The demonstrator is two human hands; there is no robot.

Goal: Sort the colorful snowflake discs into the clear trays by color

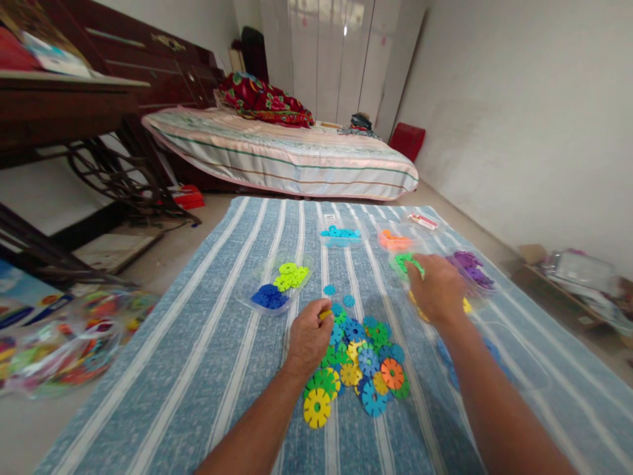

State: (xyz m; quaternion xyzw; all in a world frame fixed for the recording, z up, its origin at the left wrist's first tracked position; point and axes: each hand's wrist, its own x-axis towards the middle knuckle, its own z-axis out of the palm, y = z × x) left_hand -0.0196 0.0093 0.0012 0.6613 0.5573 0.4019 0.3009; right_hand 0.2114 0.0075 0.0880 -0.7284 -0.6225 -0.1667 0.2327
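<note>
My left hand (307,335) is closed on a yellow snowflake disc (325,315), pinched between thumb and fingers at the left edge of a mixed pile. That pile (352,356) has slotted plastic discs in blue, green, yellow and orange. My right hand (438,287) reaches over the tubs on the right, its thumb beside green discs (405,264) in a clear tub. Its fingers look curled, and what they hold, if anything, is hidden. Yellow discs (466,305) show partly beneath that hand. Purple discs (472,267) sit in a tub just right of it.
A clear tub (242,300) at left holds dark blue and lime discs. Light blue discs (341,234) and orange discs (394,239) fill tubs at the back. Blue discs (448,363) lie partly behind my right forearm. The striped cloth (198,343) covers the table; a bed (297,158) stands beyond.
</note>
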